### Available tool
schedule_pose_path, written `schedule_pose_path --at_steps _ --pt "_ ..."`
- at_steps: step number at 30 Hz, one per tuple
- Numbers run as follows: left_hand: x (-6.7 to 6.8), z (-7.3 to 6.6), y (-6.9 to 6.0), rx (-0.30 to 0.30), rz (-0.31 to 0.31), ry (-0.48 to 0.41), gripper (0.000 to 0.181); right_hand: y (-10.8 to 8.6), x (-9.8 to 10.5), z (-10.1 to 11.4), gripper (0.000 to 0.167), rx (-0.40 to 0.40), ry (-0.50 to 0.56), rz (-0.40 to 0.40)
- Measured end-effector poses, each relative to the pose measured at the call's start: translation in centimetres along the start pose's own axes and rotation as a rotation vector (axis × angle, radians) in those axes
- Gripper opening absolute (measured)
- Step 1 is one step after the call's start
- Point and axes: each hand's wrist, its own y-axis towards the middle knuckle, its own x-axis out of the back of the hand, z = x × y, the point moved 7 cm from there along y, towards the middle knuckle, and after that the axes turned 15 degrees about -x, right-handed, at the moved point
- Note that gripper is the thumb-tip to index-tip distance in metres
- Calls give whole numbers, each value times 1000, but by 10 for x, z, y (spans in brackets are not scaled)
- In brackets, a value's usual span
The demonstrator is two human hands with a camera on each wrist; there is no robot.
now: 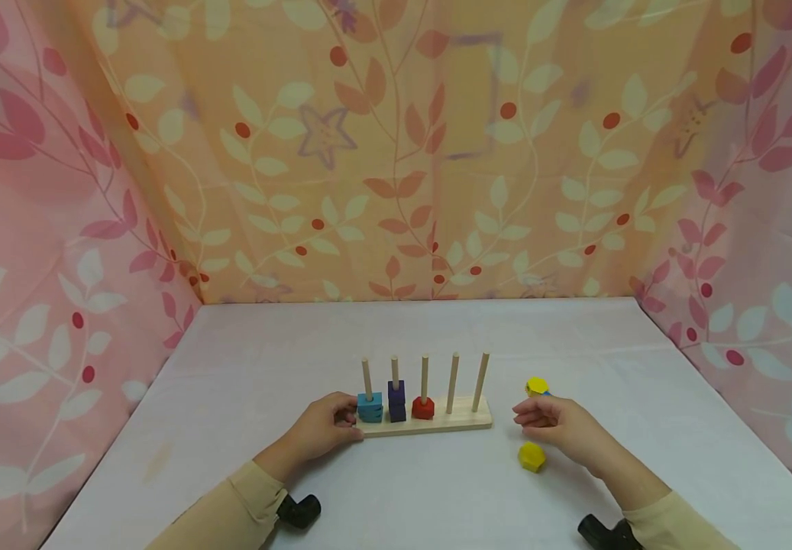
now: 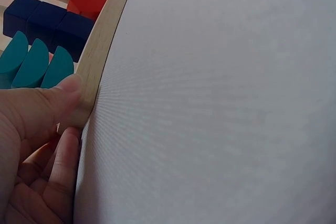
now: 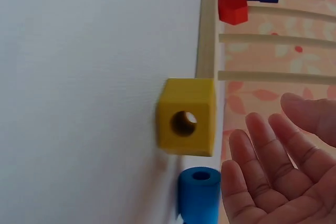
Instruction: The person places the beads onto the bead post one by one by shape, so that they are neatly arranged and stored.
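Peg board [image 1: 470, 416] is standing on the counter [image 1: 402, 496], its left end being steadied by us.
We are pinching that end with the left hand's [image 1: 320, 425] thumb and fingers [image 2: 65, 156]; the right hand [image 1: 564, 429] is hovering between the near yellow block [image 1: 531, 457] and far yellow block [image 1: 536, 386], fingers loosely bent, holding nothing. We're judging that a firm left hold suits, and a light pinch on a block's side faces.

No legible text, label, brand, number or sign is found on any surface in the head or wrist views.
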Motion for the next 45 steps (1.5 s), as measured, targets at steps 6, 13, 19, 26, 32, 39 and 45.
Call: schedule_pose_path --at_steps 6,13,19,26,32,39,45 --pt "0 -1 1 9 -5 -22 42 -4 -7 -16 36 -77 -14 55" --pt "-1 -3 0 2 -3 -27 43 -6 -8 -26 37 -106 -103 51" --pt "-1 -4 1 -6 -7 -29 43 -7 -7 -31 37 -136 -184 48" --pt "0 -3 0 19 -5 -15 43 -9 -7 -31 32 -118 -239 35" --pt "0 -1 0 19 -3 -25 43 -8 -8 -31 33 -114 -230 22" --pt "-1 2 -1 24 -2 -22 44 -7 -7 -33 36 -115 -219 5" --pt "-1 2 -1 31 -8 -28 44 -8 -3 -24 30 -97 -251 3"
